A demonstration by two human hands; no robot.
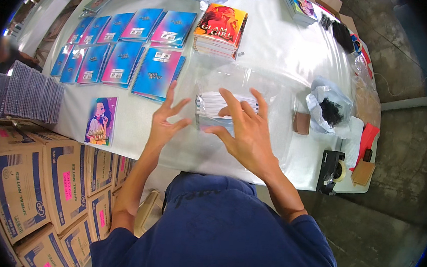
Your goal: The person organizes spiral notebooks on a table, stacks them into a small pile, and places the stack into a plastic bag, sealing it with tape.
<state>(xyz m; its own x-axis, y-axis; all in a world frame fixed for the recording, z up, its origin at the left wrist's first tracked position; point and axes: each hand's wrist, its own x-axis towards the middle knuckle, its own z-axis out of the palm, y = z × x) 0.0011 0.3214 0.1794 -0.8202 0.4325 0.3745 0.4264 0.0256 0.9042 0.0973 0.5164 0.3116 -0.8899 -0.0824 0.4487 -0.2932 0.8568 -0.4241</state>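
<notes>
Your left hand (167,117) fingers splayed, touching nothing; right hand (244,131) fingers apart over bagged notebook stack (215,111), steadying it | blue notebooks (129,51) far left

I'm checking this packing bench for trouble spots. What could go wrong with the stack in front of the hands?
The left hand is open and off the small notebook stack, so only the right hand steadies it; the stack may slide on the glossy clear plastic bag. The single pink-cover notebook lies near the table edge and might get knocked off.
</notes>
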